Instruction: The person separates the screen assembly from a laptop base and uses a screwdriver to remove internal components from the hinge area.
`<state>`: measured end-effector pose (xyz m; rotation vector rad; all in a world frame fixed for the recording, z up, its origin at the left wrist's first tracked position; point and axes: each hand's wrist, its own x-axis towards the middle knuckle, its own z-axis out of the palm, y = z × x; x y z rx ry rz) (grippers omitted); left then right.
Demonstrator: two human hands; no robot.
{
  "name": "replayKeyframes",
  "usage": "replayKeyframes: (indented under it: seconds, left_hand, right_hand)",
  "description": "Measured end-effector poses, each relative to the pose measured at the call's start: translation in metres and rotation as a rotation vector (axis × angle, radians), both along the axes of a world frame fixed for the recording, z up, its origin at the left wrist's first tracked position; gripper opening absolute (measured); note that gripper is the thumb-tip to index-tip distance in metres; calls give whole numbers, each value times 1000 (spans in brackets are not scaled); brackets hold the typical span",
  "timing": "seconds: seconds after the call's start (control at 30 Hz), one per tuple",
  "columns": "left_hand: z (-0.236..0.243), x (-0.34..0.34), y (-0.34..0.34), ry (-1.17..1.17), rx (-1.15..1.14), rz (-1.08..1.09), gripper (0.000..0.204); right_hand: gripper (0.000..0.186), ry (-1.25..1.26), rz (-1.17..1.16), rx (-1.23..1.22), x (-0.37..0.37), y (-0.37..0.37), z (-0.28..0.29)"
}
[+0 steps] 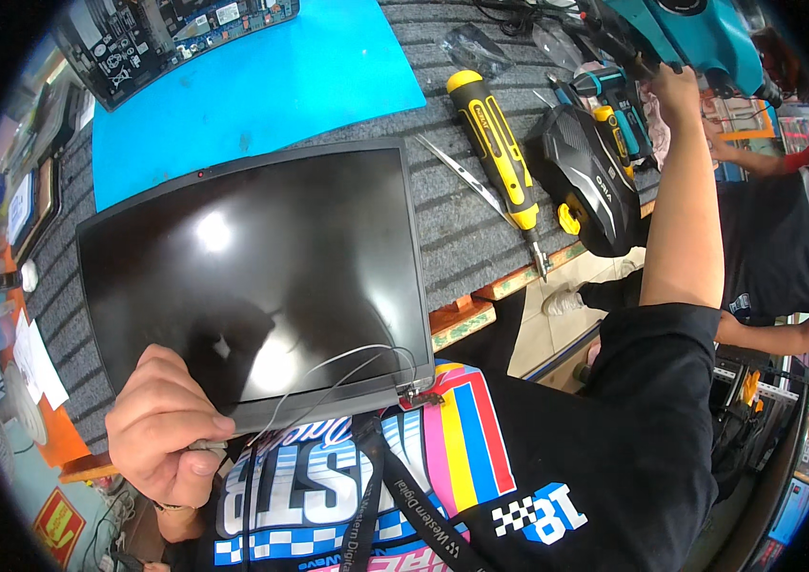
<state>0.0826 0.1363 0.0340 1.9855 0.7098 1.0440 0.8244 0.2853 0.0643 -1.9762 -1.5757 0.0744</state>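
A laptop screen (328, 238) with a dark glossy panel and black bezel leans over the bench's front edge, its lower side close to my shirt. My left hand (164, 419) is closed at its lower left corner, thumb and fingers pinching a small grey metal hinge (209, 445). Thin cables (328, 358) loop across the screen's lower edge to the other hinge (419, 393). My right arm stretches far to the upper right. There my right hand (675, 93) is closed at the black part of a teal power tool (686, 43); its fingers are partly hidden.
An open laptop base (171, 38) lies on a blue mat (328, 81) at the far left. Right of the screen are tweezers (461, 174), a yellow-black screwdriver (495, 143), a black mouse-shaped case (590, 176) and a small teal drill (619, 100). Another person (776, 248) stands at right.
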Motion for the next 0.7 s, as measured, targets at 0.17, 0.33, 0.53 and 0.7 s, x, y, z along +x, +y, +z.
replayKeyframes:
  seconds: [0.17,0.33,0.53,0.7]
  left_hand:
    - [-2,-1,3,-21,24,-29,39]
    - [-3,-1,2,-28,26,-27,39]
    - [-4,-2,-2,-19,17,2,40]
    - [-4,-1,0,-24,17,-13,40]
  right_hand:
    - [26,-214,-101,-4,26,-9,2]
    - [25,-44,128,249,69,-8,-26]
    - [32,488,177,401,62,9,-19]
    - [32,987,-8,474,53,13,-1]
